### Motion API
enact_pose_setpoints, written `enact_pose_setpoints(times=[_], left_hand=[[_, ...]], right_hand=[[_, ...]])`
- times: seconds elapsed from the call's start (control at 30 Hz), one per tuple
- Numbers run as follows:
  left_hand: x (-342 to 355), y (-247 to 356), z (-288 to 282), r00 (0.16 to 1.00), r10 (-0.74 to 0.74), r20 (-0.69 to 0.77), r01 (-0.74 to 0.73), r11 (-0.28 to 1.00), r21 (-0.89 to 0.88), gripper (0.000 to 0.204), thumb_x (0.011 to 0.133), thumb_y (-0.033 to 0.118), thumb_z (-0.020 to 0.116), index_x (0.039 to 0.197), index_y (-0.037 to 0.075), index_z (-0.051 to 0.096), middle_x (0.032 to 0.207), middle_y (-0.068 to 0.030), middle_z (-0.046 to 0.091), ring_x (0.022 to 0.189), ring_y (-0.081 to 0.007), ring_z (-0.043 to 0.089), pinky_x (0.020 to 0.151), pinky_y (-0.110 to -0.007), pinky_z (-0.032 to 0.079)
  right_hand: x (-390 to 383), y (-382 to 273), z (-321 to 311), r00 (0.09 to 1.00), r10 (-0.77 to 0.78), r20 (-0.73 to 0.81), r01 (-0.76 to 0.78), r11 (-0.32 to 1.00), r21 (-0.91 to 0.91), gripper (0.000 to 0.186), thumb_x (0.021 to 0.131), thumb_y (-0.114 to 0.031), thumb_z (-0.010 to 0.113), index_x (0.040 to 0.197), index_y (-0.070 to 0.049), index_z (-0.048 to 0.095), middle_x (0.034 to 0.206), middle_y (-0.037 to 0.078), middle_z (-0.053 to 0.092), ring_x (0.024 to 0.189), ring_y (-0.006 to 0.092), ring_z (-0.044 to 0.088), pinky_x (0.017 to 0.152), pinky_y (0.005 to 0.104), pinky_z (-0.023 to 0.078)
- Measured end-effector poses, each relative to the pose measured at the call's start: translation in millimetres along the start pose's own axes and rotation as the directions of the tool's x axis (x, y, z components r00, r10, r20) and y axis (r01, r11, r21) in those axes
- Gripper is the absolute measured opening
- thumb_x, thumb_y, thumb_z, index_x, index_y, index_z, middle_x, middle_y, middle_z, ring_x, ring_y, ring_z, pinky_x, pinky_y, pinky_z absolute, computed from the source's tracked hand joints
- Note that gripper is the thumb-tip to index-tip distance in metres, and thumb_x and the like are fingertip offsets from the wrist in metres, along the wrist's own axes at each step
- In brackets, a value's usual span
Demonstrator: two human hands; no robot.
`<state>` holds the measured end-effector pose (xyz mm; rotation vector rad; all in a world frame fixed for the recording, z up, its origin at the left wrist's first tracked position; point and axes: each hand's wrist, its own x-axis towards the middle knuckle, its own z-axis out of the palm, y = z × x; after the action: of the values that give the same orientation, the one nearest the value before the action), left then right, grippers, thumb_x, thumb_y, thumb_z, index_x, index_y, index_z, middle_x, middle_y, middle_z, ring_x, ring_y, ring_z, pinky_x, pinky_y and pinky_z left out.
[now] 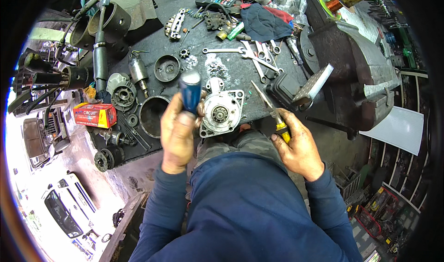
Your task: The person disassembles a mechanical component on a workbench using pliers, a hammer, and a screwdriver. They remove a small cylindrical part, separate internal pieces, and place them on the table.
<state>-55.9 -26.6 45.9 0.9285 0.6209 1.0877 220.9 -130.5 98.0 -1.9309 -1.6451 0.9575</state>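
Left hand (175, 134) grasps blue-handled tool (191, 97) | right hand (297, 145) grasps yellow-handled tool (282, 131) | metal housing (228, 105), between hands at bench (196, 42) edge: seems heavy, rigid; best held by flange (240, 95)

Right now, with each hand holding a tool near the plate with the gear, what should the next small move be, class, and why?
Perhaps angle the yellow tool in toward the gear: the right hand grips it, but its tip points past the plate, while the gear faces up uncovered and the left hand is occupied with the blue tool.
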Motion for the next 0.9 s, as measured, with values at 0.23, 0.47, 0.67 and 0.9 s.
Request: enact_pose_setpoints(times=[0.23, 0.47, 0.67, 0.9], left_hand=[[61.1, -8.1, 18.5, 0.959, -0.042, 0.281, 0.107, 0.97, -0.22, 0.064, 0.114, 0.053, 0.045, 0.137, -0.005, 0.058, 0.1, -0.0088, 0.062, 0.089, -0.0142, 0.055, 0.078, -0.028, 0.04], [67.4, -24.7, 20.3, 0.924, -0.086, 0.374, 0.164, 0.97, -0.182, 0.065, 0.111, 0.057, 0.054, 0.139, -0.003, 0.056, 0.105, -0.0076, 0.061, 0.091, -0.0136, 0.054, 0.078, -0.029, 0.041], [59.1, -26.3, 21.3, 0.945, -0.07, 0.319, 0.129, 0.977, -0.167, 0.057, 0.11, 0.054, 0.058, 0.135, 0.003, 0.055, 0.102, -0.01, 0.058, 0.091, -0.018, 0.051, 0.078, -0.033, 0.042], [56.3, -27.8, 21.3, 0.946, -0.011, 0.324, 0.071, 0.982, -0.174, 0.055, 0.107, 0.051, 0.067, 0.137, 0.007, 0.053, 0.106, -0.0104, 0.058, 0.096, -0.0184, 0.054, 0.08, -0.032, 0.043]], right_hand=[[-8.0, -39.8, -45.6, 0.957, -0.197, -0.215, 0.22, 0.972, 0.087, 0.057, 0.087, 0.002, 0.075, 0.142, 0.005, 0.06, 0.133, 0.025, 0.068, 0.124, 0.0391, 0.07, 0.108, 0.0413, 0.053], [-3.1, -54.9, -70.6, 0.893, -0.277, -0.355, 0.311, 0.949, 0.04, 0.057, 0.089, 0.006, 0.072, 0.145, 0.004, 0.059, 0.121, 0.015, 0.069, 0.101, 0.021, 0.069, 0.095, 0.0348, 0.056], [-3.5, -59.2, -77.7, 0.898, -0.295, -0.326, 0.29, 0.955, -0.065, 0.058, 0.089, 0.004, 0.072, 0.146, 0.004, 0.058, 0.126, 0.02, 0.07, 0.112, 0.0314, 0.071, 0.101, 0.0378, 0.054], [4.0, -72.4, -85.8, 0.885, -0.4, -0.238, 0.368, 0.915, -0.167, 0.061, 0.095, 0.007, 0.068, 0.154, 0.003, 0.052, 0.125, 0.01, 0.063, 0.111, 0.016, 0.062, 0.1, 0.0313, 0.052]])
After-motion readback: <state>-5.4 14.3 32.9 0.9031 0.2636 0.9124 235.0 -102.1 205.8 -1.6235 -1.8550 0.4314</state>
